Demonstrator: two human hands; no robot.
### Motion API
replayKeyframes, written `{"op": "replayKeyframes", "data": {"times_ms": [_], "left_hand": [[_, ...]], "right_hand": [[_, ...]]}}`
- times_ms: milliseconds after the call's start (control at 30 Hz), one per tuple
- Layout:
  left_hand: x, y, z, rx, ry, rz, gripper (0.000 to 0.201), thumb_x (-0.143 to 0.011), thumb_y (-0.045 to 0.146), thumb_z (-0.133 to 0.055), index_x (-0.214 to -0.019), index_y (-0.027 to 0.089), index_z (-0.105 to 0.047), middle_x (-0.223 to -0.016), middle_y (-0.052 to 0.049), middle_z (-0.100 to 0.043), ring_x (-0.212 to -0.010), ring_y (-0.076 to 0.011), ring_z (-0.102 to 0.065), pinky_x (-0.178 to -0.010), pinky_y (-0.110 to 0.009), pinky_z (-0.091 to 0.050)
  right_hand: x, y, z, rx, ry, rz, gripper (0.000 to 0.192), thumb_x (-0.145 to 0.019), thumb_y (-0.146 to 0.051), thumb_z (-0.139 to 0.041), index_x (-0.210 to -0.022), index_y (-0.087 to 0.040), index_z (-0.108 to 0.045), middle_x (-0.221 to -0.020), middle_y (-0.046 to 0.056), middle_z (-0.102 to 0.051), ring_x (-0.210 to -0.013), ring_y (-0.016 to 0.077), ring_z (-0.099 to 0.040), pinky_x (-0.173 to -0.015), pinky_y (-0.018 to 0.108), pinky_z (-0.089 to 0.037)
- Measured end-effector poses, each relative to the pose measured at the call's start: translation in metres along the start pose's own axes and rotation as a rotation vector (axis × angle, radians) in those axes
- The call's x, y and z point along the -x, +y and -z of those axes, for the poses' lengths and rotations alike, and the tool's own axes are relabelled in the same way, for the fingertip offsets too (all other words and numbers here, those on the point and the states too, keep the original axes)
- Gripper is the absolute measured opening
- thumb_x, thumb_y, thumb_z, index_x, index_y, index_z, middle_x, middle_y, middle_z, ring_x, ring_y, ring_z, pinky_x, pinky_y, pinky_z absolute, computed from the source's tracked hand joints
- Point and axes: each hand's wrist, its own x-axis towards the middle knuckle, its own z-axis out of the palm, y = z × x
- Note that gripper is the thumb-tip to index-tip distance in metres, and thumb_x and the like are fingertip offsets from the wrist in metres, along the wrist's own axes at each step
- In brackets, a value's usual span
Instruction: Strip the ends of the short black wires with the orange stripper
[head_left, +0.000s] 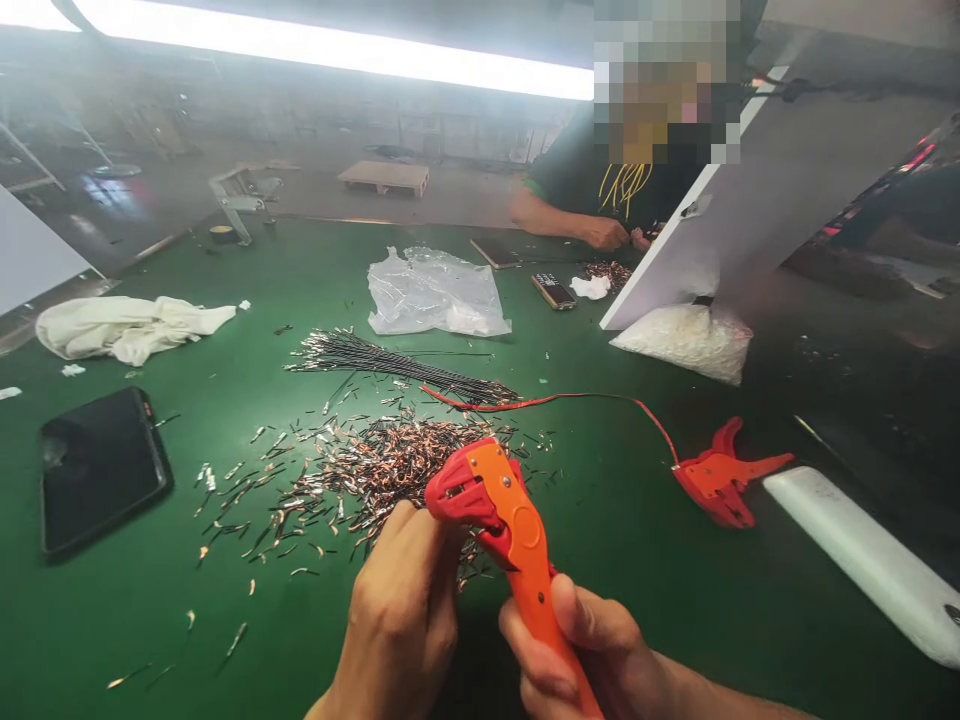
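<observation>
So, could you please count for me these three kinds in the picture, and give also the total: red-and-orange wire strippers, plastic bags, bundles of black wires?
Wire strippers: 2, one of them in the right hand
Plastic bags: 2, one flat, one filled
Bundle of black wires: 1
Total: 5

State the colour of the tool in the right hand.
The tool is orange and red, seen in the head view.
</observation>
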Motion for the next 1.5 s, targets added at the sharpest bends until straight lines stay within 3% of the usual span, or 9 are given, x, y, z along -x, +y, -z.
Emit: {"op": "replayKeyframes", "data": {"times_ms": [167,333,467,600,833,1033,1200,1333,1500], "left_hand": [[0.006,-0.004,0.004,0.001,0.013,0.05,0.024,-0.093,0.004,-0.052,-0.107,0.019,-0.064,-0.086,-0.004,-0.069,-0.073,-0.0149,-0.061,-0.064,-0.025,-0.05],[0.005,-0.007,0.012,-0.054,0.097,0.009,0.019,-0.092,0.004,-0.058,-0.102,0.017,-0.065,-0.073,0.0,-0.064,-0.063,-0.0113,-0.055,-0.06,-0.022,-0.047],[0.006,-0.009,0.017,-0.236,0.195,-0.054,0.019,-0.089,0.003,-0.064,-0.101,0.016,-0.067,-0.073,0.0,-0.067,-0.063,-0.0102,-0.059,-0.065,-0.02,-0.049],[0.008,-0.006,0.018,-0.231,0.235,0.072,0.009,-0.091,0.016,-0.064,-0.099,0.019,-0.066,-0.077,0.001,-0.07,-0.06,-0.009,-0.064,-0.062,-0.018,-0.051],[0.014,0.01,0.007,0.095,0.161,0.247,0.035,-0.084,0.04,-0.073,-0.111,0.02,-0.065,-0.058,0.008,-0.048,-0.045,-0.0079,-0.047,-0.041,-0.017,-0.041],[0.015,0.016,-0.001,0.211,0.157,0.301,0.021,-0.09,0.041,-0.065,-0.1,0.022,-0.069,-0.055,0.006,-0.063,-0.04,-0.0085,-0.054,-0.04,-0.017,-0.044],[0.009,0.017,0.004,0.229,0.14,0.338,0.013,-0.091,0.031,-0.063,-0.085,0.023,-0.07,-0.065,0.004,-0.073,-0.047,-0.0103,-0.064,-0.05,-0.017,-0.052],[0.003,0.013,0.01,0.12,0.129,0.336,0.015,-0.092,0.028,-0.06,-0.082,0.023,-0.069,-0.058,0.006,-0.068,-0.042,-0.008,-0.058,-0.046,-0.016,-0.047],[-0.005,0.001,0.022,-0.118,0.091,0.279,0.026,-0.091,0.029,-0.061,-0.066,0.021,-0.058,-0.047,0.009,-0.051,-0.038,-0.0071,-0.044,-0.042,-0.017,-0.039]], "right_hand": [[-0.003,-0.005,-0.015,0.043,0.237,-0.042,0.053,-0.081,-0.061,-0.064,-0.071,-0.009,-0.064,-0.055,0.0,-0.054,-0.044,0.0066,-0.045,-0.043,0.017,-0.033],[-0.001,-0.01,-0.019,0.092,0.289,-0.146,0.049,-0.066,-0.055,-0.074,-0.08,-0.008,-0.068,-0.065,0.003,-0.058,-0.056,0.0104,-0.05,-0.055,0.021,-0.037],[0.005,-0.02,-0.02,0.411,0.316,-0.1,0.047,-0.081,-0.053,-0.07,-0.105,-0.014,-0.058,-0.076,0.003,-0.059,-0.066,0.0139,-0.055,-0.066,0.027,-0.043],[0.01,-0.031,-0.028,0.701,0.332,-0.078,0.042,-0.093,-0.045,-0.06,-0.123,-0.018,-0.049,-0.095,0.006,-0.057,-0.085,0.0183,-0.054,-0.079,0.035,-0.043],[-0.001,-0.022,-0.029,0.543,0.276,-0.053,0.034,-0.079,-0.043,-0.066,-0.093,-0.012,-0.064,-0.077,0.003,-0.053,-0.072,0.017,-0.047,-0.068,0.03,-0.036],[-0.001,-0.017,-0.03,0.569,0.32,-0.053,0.022,-0.076,-0.033,-0.066,-0.09,-0.016,-0.06,-0.075,-0.002,-0.047,-0.066,0.0126,-0.038,-0.065,0.028,-0.033],[-0.001,-0.02,-0.031,0.673,0.349,-0.095,0.024,-0.076,-0.034,-0.063,-0.091,-0.015,-0.058,-0.079,0.002,-0.054,-0.066,0.0136,-0.043,-0.063,0.028,-0.033],[-0.002,-0.022,-0.03,0.705,0.305,-0.112,0.031,-0.079,-0.041,-0.064,-0.091,-0.013,-0.059,-0.078,0.004,-0.054,-0.069,0.0156,-0.048,-0.062,0.028,-0.035],[0.005,-0.014,-0.02,0.553,0.316,-0.062,0.042,-0.083,-0.043,-0.068,-0.111,-0.015,-0.055,-0.082,0.004,-0.06,-0.072,0.0162,-0.057,-0.067,0.029,-0.042]]}}
